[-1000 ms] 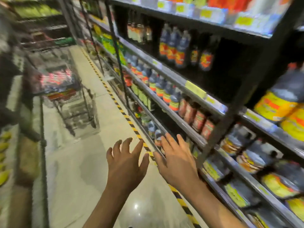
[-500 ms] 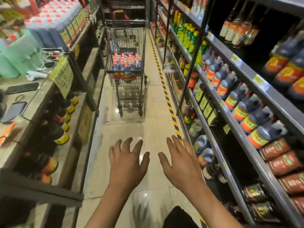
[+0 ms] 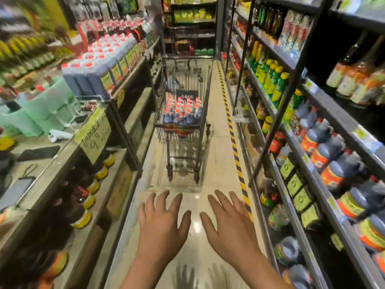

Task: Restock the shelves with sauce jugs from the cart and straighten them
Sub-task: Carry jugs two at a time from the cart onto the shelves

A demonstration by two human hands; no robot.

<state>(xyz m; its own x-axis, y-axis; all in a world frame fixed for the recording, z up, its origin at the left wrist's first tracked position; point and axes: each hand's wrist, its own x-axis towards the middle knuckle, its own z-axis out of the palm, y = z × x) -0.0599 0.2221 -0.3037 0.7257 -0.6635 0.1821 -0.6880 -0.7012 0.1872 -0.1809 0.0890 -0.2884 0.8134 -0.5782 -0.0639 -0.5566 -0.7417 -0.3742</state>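
fingers spread on left hand (image 3: pixel 164 224) and right hand (image 3: pixel 231 226), palms down, empty, short of cart (image 3: pixel 183 122).

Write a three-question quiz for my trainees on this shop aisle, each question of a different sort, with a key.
1. True or false: the left hand holds a jug.
2. Where are the jugs still to be shelved? A) on the floor B) in the cart C) in the right hand
3. Fill in: the striped floor tape runs along the shelves on the person's ____ side.

Key: 1 false; 2 B; 3 right.
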